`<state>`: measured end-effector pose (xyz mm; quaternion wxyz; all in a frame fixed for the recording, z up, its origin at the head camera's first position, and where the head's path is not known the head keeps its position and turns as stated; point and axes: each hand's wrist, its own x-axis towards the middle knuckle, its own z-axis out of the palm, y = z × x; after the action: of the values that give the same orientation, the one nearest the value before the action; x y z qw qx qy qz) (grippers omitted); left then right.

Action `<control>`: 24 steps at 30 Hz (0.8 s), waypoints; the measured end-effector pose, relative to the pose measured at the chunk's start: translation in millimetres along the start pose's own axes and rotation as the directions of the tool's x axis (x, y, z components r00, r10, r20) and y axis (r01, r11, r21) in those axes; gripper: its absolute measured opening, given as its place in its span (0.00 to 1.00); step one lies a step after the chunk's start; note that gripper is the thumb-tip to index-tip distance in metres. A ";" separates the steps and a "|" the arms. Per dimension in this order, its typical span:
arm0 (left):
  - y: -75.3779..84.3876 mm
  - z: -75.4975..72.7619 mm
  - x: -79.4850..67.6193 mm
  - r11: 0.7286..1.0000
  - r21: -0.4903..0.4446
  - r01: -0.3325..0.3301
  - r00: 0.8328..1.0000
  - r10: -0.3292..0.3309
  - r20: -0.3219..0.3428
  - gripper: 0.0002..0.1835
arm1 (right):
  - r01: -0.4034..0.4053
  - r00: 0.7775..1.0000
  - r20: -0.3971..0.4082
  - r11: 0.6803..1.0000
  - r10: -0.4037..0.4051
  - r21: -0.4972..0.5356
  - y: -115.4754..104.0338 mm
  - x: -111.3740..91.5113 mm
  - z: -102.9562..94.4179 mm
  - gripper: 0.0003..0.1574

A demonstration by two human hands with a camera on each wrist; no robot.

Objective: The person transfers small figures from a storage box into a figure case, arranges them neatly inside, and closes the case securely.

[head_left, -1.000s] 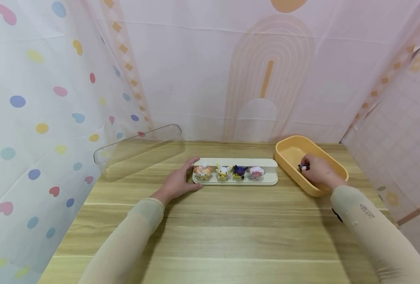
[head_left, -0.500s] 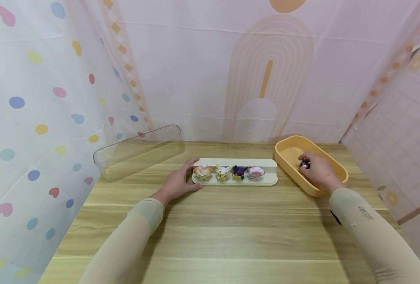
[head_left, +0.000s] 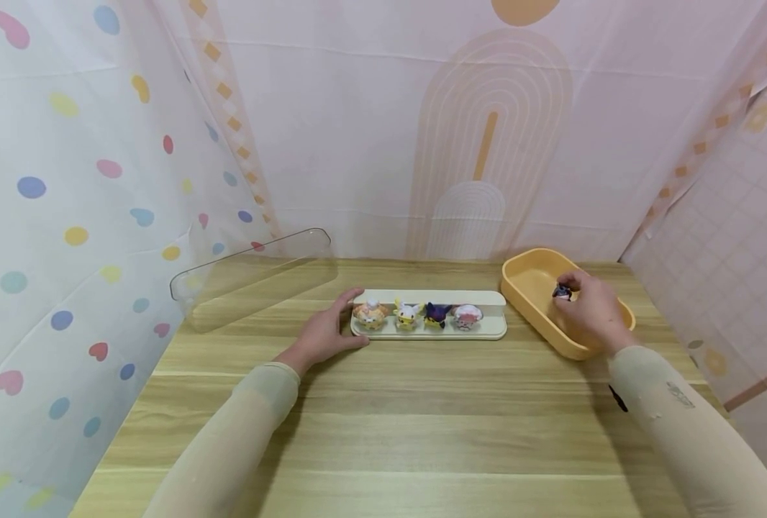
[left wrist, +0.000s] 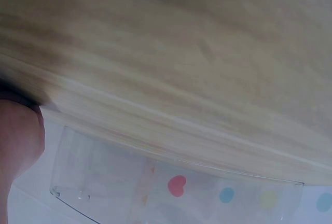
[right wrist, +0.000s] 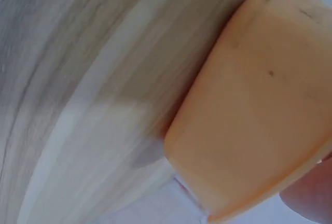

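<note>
In the head view my left hand holds the left end of a cream display stand, thumb at the front edge and fingers at the back. A row of figurines stands on its lower step: an orange one with a white top, a white and yellow one, a dark purple one and a pink and white one. My right hand pinches a small dark blue figurine inside or just above the yellow bin. Fingers partly cover that figurine.
A clear plastic cover leans at the back left, against the dotted cloth. The wooden table meets hanging cloths at the back and sides. The bin's outer wall fills much of the right wrist view.
My right hand has lifted slightly and shifted a little to the right with the dark figurine between its fingers. The left hand, the stand and its figurines have stayed put.
</note>
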<state>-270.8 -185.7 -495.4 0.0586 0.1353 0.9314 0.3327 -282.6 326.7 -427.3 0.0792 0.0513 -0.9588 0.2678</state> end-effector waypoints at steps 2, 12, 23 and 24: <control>0.3 0.2 0.0 1.000 -0.003 0.000 1.000 0.000 0.004 0.56 | 0.014 1.000 -0.022 1.000 -0.014 0.003 -2.4 -0.9 -2.8 0.22; 0.9 -0.5 -0.5 1.000 -0.010 0.005 1.000 -0.005 0.000 0.57 | 0.173 0.980 -0.090 0.984 -0.176 -0.040 -39.5 -8.7 -2.9 0.23; -0.3 -0.8 -0.4 1.000 0.012 -0.001 1.000 0.001 -0.001 0.57 | 0.329 0.936 -0.047 0.914 -0.349 -0.236 -70.7 -23.8 47.7 0.25; -0.1 -0.8 -0.3 1.000 0.013 -0.003 1.000 0.003 0.000 0.57 | 0.336 0.933 -0.041 0.904 -0.358 -0.264 -71.4 -24.6 51.3 0.26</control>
<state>-270.7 -186.4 -494.9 0.0572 0.1372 0.9333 0.3268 -254.7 240.5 -438.9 0.1740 0.1987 -0.9560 0.1273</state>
